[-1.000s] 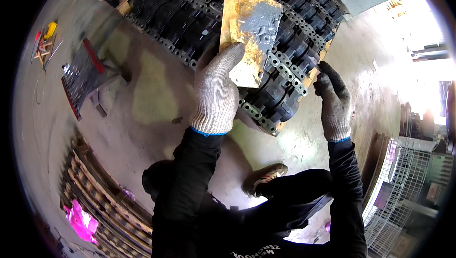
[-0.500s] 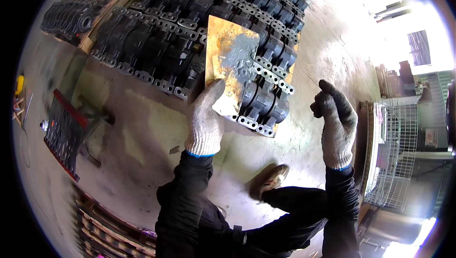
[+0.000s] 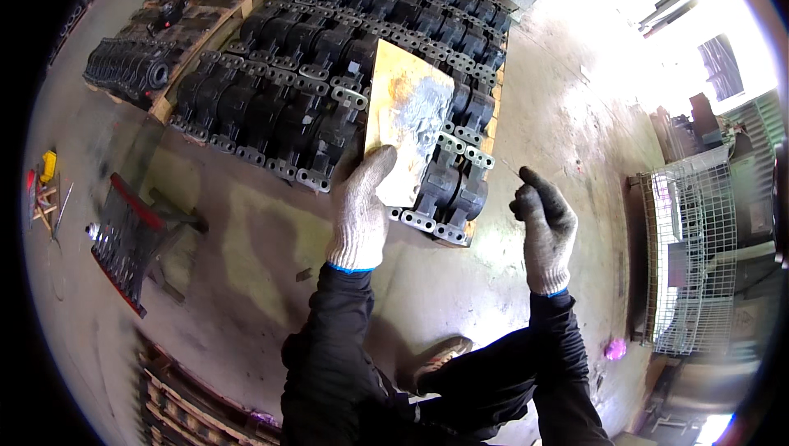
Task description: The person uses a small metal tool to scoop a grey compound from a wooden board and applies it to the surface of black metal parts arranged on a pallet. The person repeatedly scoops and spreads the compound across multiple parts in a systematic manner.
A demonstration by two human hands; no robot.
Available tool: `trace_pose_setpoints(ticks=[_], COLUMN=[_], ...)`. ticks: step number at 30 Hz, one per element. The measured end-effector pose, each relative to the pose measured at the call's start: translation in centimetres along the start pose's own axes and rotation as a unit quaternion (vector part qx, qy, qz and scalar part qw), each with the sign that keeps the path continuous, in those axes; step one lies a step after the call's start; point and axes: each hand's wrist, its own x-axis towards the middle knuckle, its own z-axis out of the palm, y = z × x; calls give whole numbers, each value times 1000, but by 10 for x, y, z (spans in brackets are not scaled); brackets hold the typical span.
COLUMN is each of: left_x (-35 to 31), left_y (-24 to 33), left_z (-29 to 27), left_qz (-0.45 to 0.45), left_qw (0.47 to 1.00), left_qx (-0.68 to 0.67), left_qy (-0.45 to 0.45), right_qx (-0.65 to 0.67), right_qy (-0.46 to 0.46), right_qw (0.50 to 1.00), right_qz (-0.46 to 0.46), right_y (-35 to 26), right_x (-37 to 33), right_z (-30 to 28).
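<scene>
My left hand (image 3: 362,200), in a whitish knit glove, grips the lower edge of a thin yellowish board (image 3: 393,109). A patch of grey paste (image 3: 423,109) is smeared over the board's right side. To its right, my right hand (image 3: 545,220), in a glove with darkened fingers, pinches a thin, needle-like tool (image 3: 511,169); its exact kind is too small to make out. Beyond the board, black cast metal parts (image 3: 263,93) with flat, drilled grey flanges (image 3: 448,144) lie in rows on a wooden pallet (image 3: 491,130). The board covers some of them.
On the left, a red-edged stand (image 3: 136,224) carries rows of metal pieces. Another pallet (image 3: 238,11) with dark castings is at the far left. A wire mesh cage (image 3: 694,257) stands on the right, and stacked wooden pallets (image 3: 185,401) lie at lower left. My shoe (image 3: 444,356) is on the floor.
My right hand has moved left and slightly down, closer to the board. The board sits slightly lower and further right in view, still in my left hand. The whole view has shifted a little.
</scene>
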Motion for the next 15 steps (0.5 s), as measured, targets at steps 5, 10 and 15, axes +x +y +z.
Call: trace_pose_setpoints(ticks=[5,10,15], left_x=[-2,-5,-18], left_y=[-6,-9,0], left_z=[-4,-7,5], left_qz=[6,-22,-19], left_qw=[999,999,998], left_qx=[52,34,64], left_qy=[-12,-24,0], right_qx=[-171,-75,-8], right_qy=[17,86,92], right_qw=[980,989,995], right_qz=[-104,-92,-36], right_y=[10,28,41], right_x=[2,11,12], right_z=[-6,-19,-26])
